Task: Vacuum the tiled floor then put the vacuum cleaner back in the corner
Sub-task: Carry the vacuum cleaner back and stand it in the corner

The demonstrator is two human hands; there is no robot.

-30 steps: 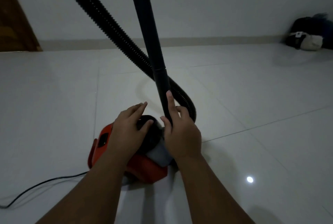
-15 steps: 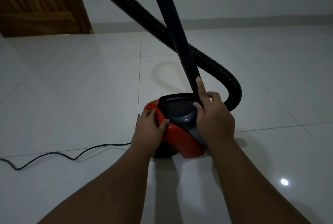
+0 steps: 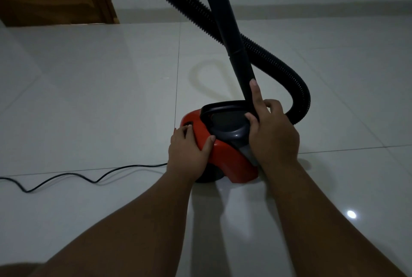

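Two hands are on the vacuum cleaner (image 3: 229, 160), which sits on the tiled floor (image 3: 89, 98) just in front of me, well out from the far wall. My left hand (image 3: 189, 151) lies spread against the red shell, thumb on top, fingertips beside the dark switch (image 3: 189, 124). My right hand (image 3: 272, 134) wraps the foot of the wand (image 3: 231, 38) by the carry handle (image 3: 223, 107), index finger straight up along it, the rest curled round. I judge I'm seating or freeing the wand. To do it well, I should brace the shell so it can't roll, keep the wand in line, and mind the cord (image 3: 73, 175) trailing left.
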